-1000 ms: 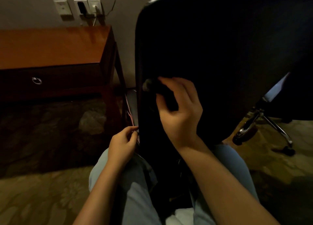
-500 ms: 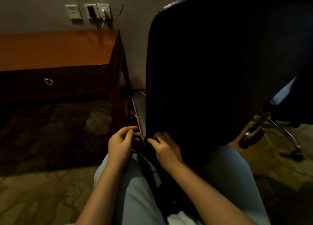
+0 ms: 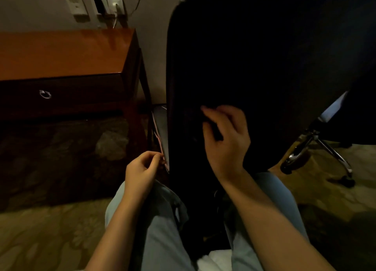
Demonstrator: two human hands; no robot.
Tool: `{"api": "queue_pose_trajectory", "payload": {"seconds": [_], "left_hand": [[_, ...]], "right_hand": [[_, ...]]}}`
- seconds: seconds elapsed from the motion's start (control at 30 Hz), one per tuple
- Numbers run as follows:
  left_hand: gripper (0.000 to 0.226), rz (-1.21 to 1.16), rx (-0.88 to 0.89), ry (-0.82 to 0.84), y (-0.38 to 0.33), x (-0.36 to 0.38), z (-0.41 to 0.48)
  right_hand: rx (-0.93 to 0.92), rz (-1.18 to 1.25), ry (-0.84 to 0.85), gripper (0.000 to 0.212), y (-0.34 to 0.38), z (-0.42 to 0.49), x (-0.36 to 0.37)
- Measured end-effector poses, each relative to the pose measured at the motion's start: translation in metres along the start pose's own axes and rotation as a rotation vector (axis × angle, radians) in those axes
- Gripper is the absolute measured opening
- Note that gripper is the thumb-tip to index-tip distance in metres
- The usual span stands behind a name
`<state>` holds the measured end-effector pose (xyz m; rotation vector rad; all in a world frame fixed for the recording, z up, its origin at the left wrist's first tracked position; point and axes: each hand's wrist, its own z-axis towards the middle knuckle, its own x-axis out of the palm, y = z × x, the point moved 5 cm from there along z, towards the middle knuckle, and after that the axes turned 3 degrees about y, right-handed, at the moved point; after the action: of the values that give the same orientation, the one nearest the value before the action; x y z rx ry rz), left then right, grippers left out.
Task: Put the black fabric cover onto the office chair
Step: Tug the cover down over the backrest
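Fingers (image 3: 215, 110) of right hand (image 3: 225, 142) clamped on black fabric cover (image 3: 264, 56), left hand (image 3: 142, 169) fingers pinching its edge

This looked like a room in a home or a hotel, not a shop or a workshop. A soft carpet (image 3: 50, 230) with a leafy pattern covered the floor. A brown wooden desk (image 3: 61, 52) stood against a plain wall (image 3: 36, 16). Its dark drawer (image 3: 85, 89) had a small round metal ring (image 3: 45, 94) to pull. Above the desk, white wall sockets (image 3: 77, 5) sat in a row. One had a plug (image 3: 116, 5) in it, and a thin cord (image 3: 138, 0) ran up the wall. Near the desk was a black office chair (image 3: 264, 56) with shiny metal legs (image 3: 327, 150) and a little wheel (image 3: 349, 182). The light was dim and warm.
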<state>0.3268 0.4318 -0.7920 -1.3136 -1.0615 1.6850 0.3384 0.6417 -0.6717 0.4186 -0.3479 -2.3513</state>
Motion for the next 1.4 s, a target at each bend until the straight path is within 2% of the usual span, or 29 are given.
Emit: {"api": "queue_pose_trajectory", "payload": {"seconds": [0.17,0.3,0.37,0.5,0.7,0.8,0.87,1.03,1.17,1.23,1.3,1.4], "left_hand": [[0.015,0.044,0.011,-0.016,-0.005,0.000,0.000],[0.016,0.063,0.038,-0.006,-0.009,0.002,-0.003],[0.016,0.066,0.048,0.019,-0.009,0.004,-0.004],[0.017,0.107,0.107,0.047,-0.012,0.008,-0.004],[0.012,0.143,0.228,0.050,-0.023,0.024,-0.006],[0.024,0.117,0.272,0.045,-0.029,0.034,-0.008],[0.029,0.110,0.298,0.038,-0.034,0.040,-0.010],[0.037,0.187,0.314,0.036,-0.041,0.057,-0.010],[0.042,0.247,0.268,0.033,-0.039,0.062,-0.007],[0.043,0.268,0.253,0.027,-0.039,0.062,-0.006],[0.042,0.283,0.249,0.023,-0.040,0.061,-0.006],[0.041,0.310,0.263,0.022,-0.041,0.060,-0.006]], "right_hand": [[-0.122,-0.052,0.327,0.022,-0.016,-0.070,0.041],[-0.051,-0.116,0.634,0.024,-0.048,-0.132,0.057],[0.014,-0.123,0.708,0.022,-0.064,-0.147,0.055],[0.083,-0.102,0.656,0.029,-0.078,-0.126,0.038],[0.107,-0.064,0.263,0.023,-0.079,-0.046,-0.014],[0.077,-0.047,0.033,0.020,-0.080,-0.010,-0.039],[0.051,-0.039,-0.002,0.019,-0.081,-0.006,-0.039],[-0.043,-0.018,0.175,0.022,-0.086,-0.042,-0.017],[-0.019,-0.094,0.534,0.018,-0.098,-0.076,0.002],[-0.011,-0.129,0.706,0.027,-0.106,-0.091,0.009],[0.023,-0.119,0.754,0.032,-0.112,-0.095,0.008],[0.068,-0.148,0.683,0.023,-0.116,-0.092,-0.002]]}}
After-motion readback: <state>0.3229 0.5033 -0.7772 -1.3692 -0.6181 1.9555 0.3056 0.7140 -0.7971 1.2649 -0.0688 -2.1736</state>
